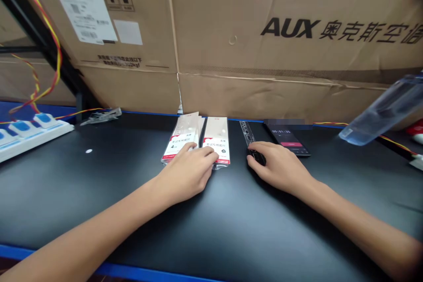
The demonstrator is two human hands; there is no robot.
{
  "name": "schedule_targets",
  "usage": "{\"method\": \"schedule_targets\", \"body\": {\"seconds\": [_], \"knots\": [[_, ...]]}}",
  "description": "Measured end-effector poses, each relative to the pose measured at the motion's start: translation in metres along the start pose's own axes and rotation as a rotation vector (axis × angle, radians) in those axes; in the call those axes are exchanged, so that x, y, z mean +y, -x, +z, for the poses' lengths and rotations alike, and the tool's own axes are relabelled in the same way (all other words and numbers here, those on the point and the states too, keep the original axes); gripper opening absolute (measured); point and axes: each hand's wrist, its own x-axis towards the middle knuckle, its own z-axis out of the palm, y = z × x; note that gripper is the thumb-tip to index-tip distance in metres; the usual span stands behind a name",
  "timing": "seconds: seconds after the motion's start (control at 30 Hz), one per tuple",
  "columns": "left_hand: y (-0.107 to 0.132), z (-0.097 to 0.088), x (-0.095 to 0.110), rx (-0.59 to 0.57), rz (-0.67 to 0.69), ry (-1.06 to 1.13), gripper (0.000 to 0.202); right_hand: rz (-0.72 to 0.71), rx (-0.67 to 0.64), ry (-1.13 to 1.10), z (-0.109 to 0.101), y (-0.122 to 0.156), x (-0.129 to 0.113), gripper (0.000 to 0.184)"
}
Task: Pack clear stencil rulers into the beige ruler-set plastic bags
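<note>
Bare forearms (99,224) reach over the black counter (82,176), the left hand (185,174) lying curled on sealed paper-backed packets (216,139) and the right hand (280,167) cupped over a slim dark strip (250,134) just right of those packets, whether either grips being impossible to tell, with a phone timer (287,141) just beyond that strip.

Even light; glare on tabletop (109,198), plastic packets (216,134); edges bowed.
</note>
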Motion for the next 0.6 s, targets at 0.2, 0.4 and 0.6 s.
{"method": "schedule_targets", "body": {"seconds": [0.2, 0.4, 0.6], "knots": [[0.0, 0.002, 0.001, 0.019, 0.0, 0.036, 0.027, -0.043, -0.033, 0.004, 0.002, 0.001, 0.0, 0.042], [-0.002, -0.002, -0.006, 0.184, -0.058, 0.056, 0.034, -0.056, -0.029, -0.009, 0.005, 0.002, 0.001, 0.047], [-0.005, -0.011, -0.033, 0.165, -0.433, -0.027, 0.042, -0.066, 0.021, -0.033, 0.004, 0.003, 0.001, 0.043]]}}
